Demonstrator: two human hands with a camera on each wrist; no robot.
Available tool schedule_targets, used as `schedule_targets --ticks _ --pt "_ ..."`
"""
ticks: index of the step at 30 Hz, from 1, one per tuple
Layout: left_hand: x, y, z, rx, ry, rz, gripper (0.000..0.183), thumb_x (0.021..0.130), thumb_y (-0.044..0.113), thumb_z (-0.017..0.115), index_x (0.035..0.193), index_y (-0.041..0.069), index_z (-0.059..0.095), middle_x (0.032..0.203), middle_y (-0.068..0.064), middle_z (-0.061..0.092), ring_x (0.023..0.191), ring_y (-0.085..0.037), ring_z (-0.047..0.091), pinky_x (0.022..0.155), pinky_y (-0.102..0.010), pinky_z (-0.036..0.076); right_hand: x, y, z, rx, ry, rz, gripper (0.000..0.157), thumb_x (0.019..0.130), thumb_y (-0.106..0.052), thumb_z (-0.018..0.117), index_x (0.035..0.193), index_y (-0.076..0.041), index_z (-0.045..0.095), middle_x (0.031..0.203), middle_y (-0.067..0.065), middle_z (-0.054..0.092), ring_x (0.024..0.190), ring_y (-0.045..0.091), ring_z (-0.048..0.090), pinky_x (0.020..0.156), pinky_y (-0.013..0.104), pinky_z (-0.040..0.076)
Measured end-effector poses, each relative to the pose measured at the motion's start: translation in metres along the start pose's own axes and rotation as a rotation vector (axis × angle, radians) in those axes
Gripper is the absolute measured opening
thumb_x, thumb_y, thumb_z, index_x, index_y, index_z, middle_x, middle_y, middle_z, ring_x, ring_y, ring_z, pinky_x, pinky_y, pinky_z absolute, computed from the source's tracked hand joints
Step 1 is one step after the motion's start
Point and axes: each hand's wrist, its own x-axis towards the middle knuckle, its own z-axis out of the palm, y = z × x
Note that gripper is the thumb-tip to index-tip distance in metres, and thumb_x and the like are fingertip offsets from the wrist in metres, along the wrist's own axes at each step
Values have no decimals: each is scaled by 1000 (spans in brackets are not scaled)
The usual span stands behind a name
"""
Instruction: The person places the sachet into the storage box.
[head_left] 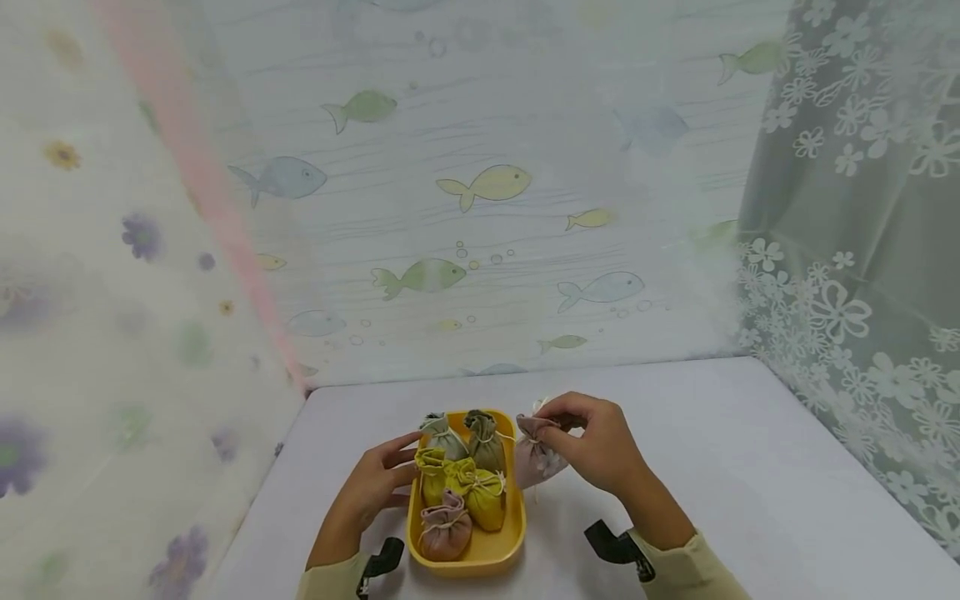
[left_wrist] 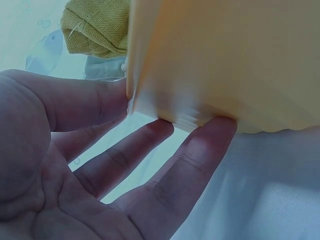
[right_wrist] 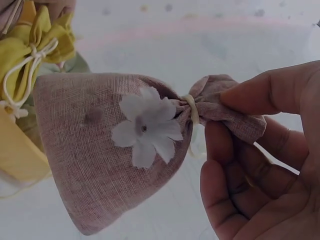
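A dusty-pink drawstring pouch (right_wrist: 95, 165) with a white fabric flower hangs from my right hand (head_left: 600, 442), off the tray's right side. Thumb and fingers pinch its gathered neck, above a cream cord, in the right wrist view. My left hand (head_left: 375, 483) is at the left side of the yellow tray (head_left: 498, 546). In the left wrist view its fairly straight fingers touch the tray's outer wall and the thumb tip meets the rim. Inside the tray sit a light grey-green pouch (head_left: 444, 442), an olive pouch (head_left: 485, 450), mustard-yellow pouches (head_left: 487, 504) and another pink pouch (head_left: 445, 537).
Tray and hands are over a white-covered table (head_left: 675, 425). A fish-print curtain (head_left: 480, 233) hangs behind it, a flower-print sheet (head_left: 112, 350) stands at the left, and a lace-flower curtain (head_left: 862, 250) at the right. Black wrist mounts (head_left: 618, 546) are on both forearms.
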Motion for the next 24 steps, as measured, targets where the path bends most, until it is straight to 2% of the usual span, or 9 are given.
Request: schedule_targets --ticks 7,19,24 --pt "-2 3 0 -3 -2 -5 62 96 8 69 154 21 51 150 -23 55 110 -27 72 78 -47 65 -3 -8 6 1 -56 -31 12 92 -16 78 97 -27 77 95 -10 75 83 11 71 74 28 62" --pt "-2 3 1 -5 -6 -4 63 96 8 67 155 21 50 150 -24 54 108 -26 72 78 -47 65 -8 -14 22 47 -191 -101 5 93 -25 79 98 -25 77 94 -9 75 79 9 70 72 28 62" --pt "-2 3 1 2 1 0 63 96 8 67 155 21 50 149 -23 55 109 -27 73 78 -47 65 -9 -17 30 54 -231 -131 10 93 -18 78 98 -27 78 93 -11 74 79 8 70 71 28 62"
